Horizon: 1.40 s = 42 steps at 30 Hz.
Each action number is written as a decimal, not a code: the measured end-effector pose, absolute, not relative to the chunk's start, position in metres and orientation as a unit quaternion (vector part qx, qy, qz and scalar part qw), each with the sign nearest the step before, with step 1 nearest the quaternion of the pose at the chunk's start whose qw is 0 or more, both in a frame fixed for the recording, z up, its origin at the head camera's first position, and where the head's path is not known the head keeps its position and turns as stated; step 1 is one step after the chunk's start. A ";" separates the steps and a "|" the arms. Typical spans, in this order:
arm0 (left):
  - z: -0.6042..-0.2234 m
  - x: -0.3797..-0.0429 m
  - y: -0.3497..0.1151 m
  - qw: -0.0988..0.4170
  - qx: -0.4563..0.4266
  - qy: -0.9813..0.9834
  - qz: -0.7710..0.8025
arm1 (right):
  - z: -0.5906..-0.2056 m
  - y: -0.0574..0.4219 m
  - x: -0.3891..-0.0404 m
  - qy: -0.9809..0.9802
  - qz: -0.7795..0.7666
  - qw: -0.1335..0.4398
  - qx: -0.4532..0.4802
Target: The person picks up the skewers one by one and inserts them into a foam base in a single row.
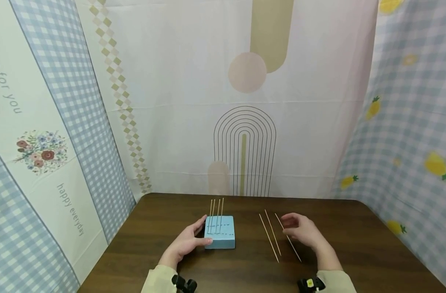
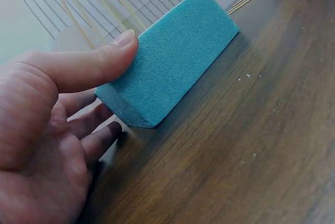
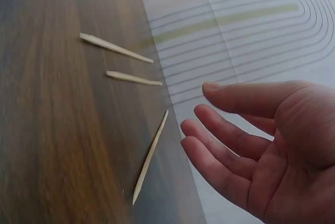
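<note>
My left hand (image 1: 184, 244) holds a light blue foam block (image 1: 220, 243) at its left side, the thumb on the front face near the corner and the fingers around the side and back. Several thin wooden skewers (image 1: 222, 207) stand upright in the left part of its top, among rows of small dark holes. On the table to the right lie three loose skewers: a left one (image 1: 269, 238), a middle one (image 1: 272, 232) and a right one (image 1: 294, 248). My right hand (image 1: 305, 231) hovers by the right skewer, fingers loosely bent, with a gap between thumb and fingers in the right wrist view.
The dark brown wooden table (image 1: 160, 215) has rounded far corners. A patterned white cloth (image 1: 171, 101) hangs behind it, with checked cloths on the left (image 1: 51, 53) and right (image 1: 402, 134). Small white specks lie on the tabletop in the left wrist view.
</note>
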<state>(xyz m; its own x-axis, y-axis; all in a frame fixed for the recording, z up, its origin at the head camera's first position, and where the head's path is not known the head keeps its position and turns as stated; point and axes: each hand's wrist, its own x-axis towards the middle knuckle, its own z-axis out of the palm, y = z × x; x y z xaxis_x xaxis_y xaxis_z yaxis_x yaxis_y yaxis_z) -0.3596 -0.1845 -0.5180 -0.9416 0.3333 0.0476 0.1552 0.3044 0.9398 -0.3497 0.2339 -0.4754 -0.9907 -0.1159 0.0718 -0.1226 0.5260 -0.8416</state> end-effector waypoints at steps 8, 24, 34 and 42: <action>-0.518 -0.360 -0.185 0.077 0.153 0.804 0.570 | -0.487 0.247 -0.355 -0.876 0.481 0.003 0.043; -0.519 -0.361 -0.185 0.077 0.156 0.806 0.566 | -0.500 0.248 -0.359 -0.876 0.483 -0.007 0.019; -0.518 -0.359 -0.184 0.077 0.157 0.804 0.569 | -0.499 0.243 -0.358 -0.888 0.460 -0.007 0.006; -0.518 -0.359 -0.184 0.076 0.156 0.804 0.569 | -0.501 0.241 -0.359 -0.894 0.448 -0.002 -0.005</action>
